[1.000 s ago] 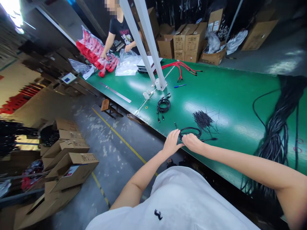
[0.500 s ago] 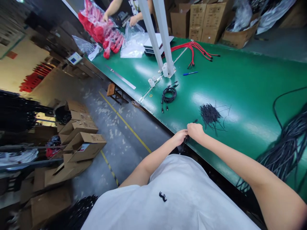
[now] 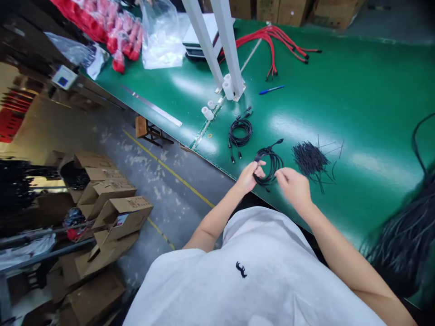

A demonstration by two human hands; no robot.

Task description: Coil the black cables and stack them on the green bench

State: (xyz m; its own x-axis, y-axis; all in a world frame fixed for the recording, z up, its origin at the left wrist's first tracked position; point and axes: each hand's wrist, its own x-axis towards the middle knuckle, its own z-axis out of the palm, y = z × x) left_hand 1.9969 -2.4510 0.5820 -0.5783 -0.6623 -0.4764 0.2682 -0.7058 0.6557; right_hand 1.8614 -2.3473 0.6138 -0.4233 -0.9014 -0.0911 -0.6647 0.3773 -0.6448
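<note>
My left hand [image 3: 248, 177] grips a coiled black cable [image 3: 276, 158] by its left side, at the front edge of the green table. One cable end with a plug sticks out from the top of the coil. At the coil's right edge, my right hand [image 3: 295, 186] has its fingers closed on the cable, slightly blurred. Another coiled black cable [image 3: 240, 132] lies just beyond my left hand. To the right of the coil is a pile of short black ties [image 3: 310, 157], some scattered loose.
A large bundle of black cables [image 3: 404, 244] lies at the right. Farther back on the green table [image 3: 356, 99] are a blue pen [image 3: 271, 90], red cables [image 3: 268, 38], white posts [image 3: 228, 50], white rollers [image 3: 208, 113] and a metal ruler [image 3: 156, 108]. Cardboard boxes [image 3: 118, 217] stand on the floor at left.
My hands were close together at the table edge, mostly hiding the cable. Now they are apart, farther over the table, and the coil shows between them. The view has shifted.
</note>
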